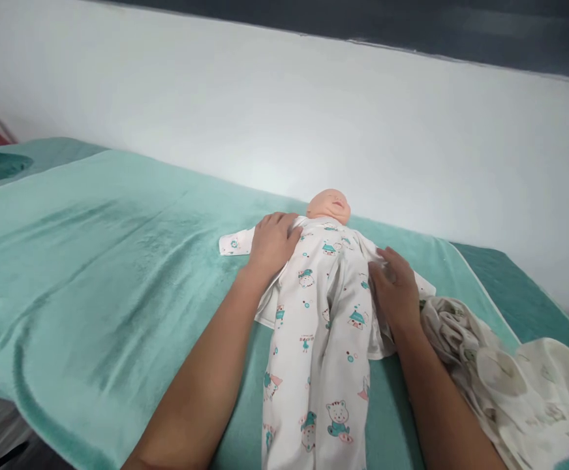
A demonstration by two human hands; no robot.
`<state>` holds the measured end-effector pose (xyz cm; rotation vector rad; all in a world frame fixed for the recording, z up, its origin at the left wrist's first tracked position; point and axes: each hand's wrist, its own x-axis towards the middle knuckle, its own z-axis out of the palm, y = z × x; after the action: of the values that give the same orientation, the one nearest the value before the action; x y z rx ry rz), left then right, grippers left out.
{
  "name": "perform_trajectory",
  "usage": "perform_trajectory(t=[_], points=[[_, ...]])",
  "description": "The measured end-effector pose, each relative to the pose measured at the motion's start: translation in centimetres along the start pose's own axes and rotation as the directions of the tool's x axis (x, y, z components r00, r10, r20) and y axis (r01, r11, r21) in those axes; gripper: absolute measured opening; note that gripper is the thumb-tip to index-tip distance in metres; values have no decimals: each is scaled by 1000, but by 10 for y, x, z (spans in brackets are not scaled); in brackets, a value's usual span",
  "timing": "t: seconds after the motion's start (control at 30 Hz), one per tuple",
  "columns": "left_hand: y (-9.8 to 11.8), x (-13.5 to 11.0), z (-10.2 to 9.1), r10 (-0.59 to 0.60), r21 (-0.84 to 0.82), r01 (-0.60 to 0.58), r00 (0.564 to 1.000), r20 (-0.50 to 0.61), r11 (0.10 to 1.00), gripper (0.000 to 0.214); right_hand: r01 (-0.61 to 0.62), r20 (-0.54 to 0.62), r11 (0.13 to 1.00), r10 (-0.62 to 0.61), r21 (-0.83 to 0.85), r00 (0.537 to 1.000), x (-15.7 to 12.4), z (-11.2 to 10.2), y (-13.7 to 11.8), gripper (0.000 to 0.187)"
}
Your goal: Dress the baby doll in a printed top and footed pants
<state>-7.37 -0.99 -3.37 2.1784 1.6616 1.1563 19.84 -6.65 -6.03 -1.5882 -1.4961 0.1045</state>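
**My hands on the doll**

The fingers (pixel 282 223) of my left hand (pixel 272 243) are lying flat and open on the doll (pixel 329 205), by its shoulder. My right hand (pixel 396 288) is lying open on its other side, gripping nothing. The doll is lying on its back on the green blanket (pixel 93 261), head near the wall (pixel 314 117). Its white suit (pixel 314 333) is showing little bears. Lots of bare blanket is lying to my left. A pile of cream clothes (pixel 524 391) is crowding the right edge.

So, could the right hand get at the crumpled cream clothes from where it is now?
Probably yes: the right hand rests flat on the printed suit, and the cream clothes lie right beside its wrist on the green blanket, nothing in between.
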Motion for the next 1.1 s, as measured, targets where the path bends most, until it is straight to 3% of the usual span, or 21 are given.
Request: perform_trajectory(t=[0.1,0.27,0.37,0.43,0.53,0.63,0.73,0.9,1.1], points=[[-7,3,6,-29,88,23,997,71,996,38,123,111,992,-121,-11,987,-2,2,0,45],[-10,6,14,-60,255,30,992,110,966,46,305,189,947,-282,-105,941,-1,5,-4,47],[-10,7,12,-141,363,87,982,123,928,49,364,250,908,-310,-209,917,2,8,-6,51],[-14,8,7,-183,418,113,974,132,901,51,310,237,902,-244,-301,940,5,10,-4,53],[-25,8,-4,-226,461,137,964,143,876,51,126,165,908,-64,-399,984,9,11,0,55],[-30,2,-11,-157,461,73,977,146,884,54,20,131,919,35,-394,991,10,11,1,56],[-23,-7,-10,-76,435,15,990,121,900,55,1,122,925,49,-379,991,10,13,-1,55],[-12,-22,-2,-132,421,83,987,88,903,53,-3,157,898,81,-440,984,8,15,-4,54],[-21,-29,3,-130,374,97,990,63,922,57,-25,133,879,101,-476,986,4,17,-8,55]])
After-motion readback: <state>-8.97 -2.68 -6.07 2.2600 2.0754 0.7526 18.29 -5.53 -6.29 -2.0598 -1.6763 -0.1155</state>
